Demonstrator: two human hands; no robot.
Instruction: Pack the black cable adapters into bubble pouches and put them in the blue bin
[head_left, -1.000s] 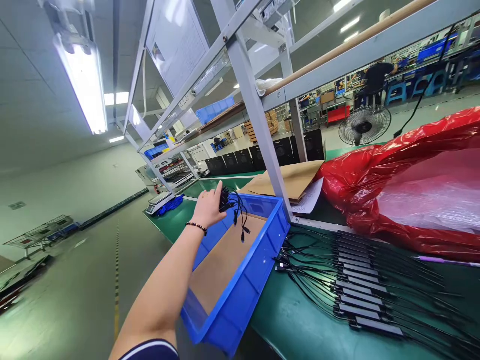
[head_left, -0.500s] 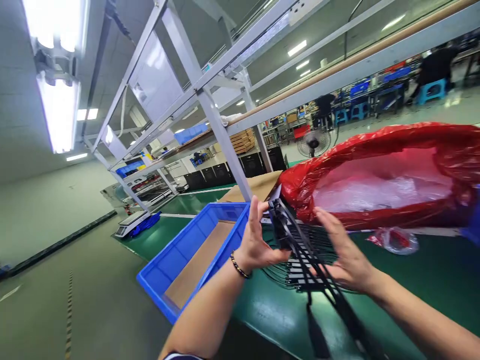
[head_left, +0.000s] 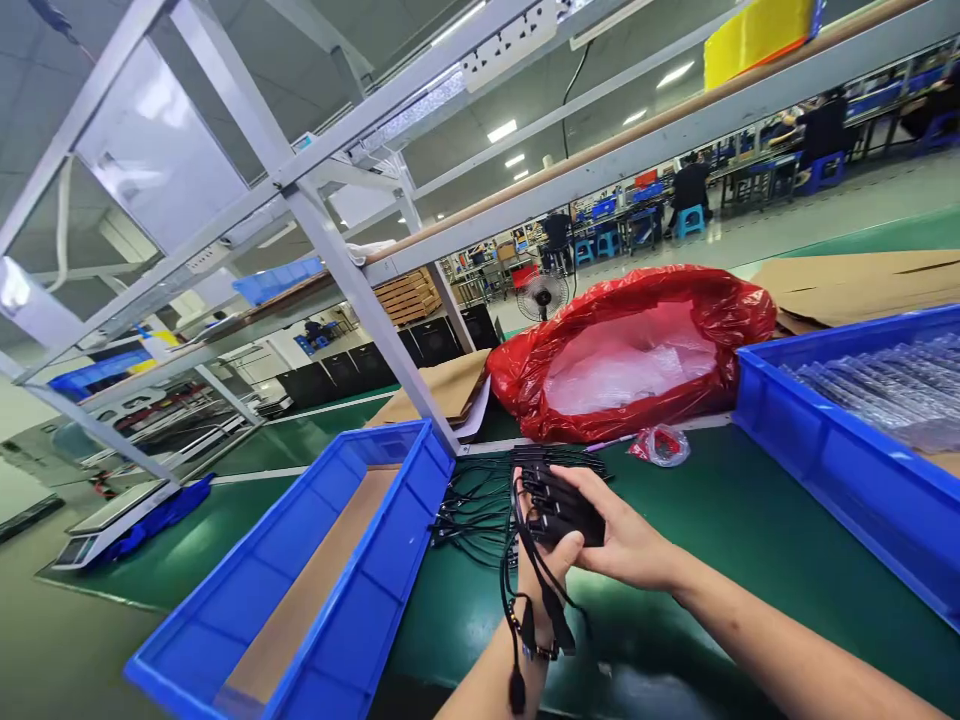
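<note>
A stack of black box-shaped pieces with cables (head_left: 566, 508) is held between my two hands above the green worktable (head_left: 637, 630). My right hand (head_left: 626, 535) is closed on its right side, fingers over the top. My left hand (head_left: 547, 565) grips it from the left and below, thumb in front; most of its fingers are hidden behind the pieces and cables. Black cords with plugs (head_left: 516, 690) dangle over my left wrist. Behind my hands, more black cables (head_left: 472, 515) lie in a row on the table.
A blue crate (head_left: 405, 560) lined with cardboard stands to the left. On the right, another blue crate (head_left: 840, 470) holds clear-wrapped items. A red plastic bag (head_left: 517, 400) sits behind, near a tape roll (head_left: 660, 445). A metal shelf post (head_left: 367, 310) rises behind the left crate.
My view has swung right, bringing the right crate into sight. My spread hands have closed on the black pieces, whose cords now hang to the left instead of toward the lower right.
</note>
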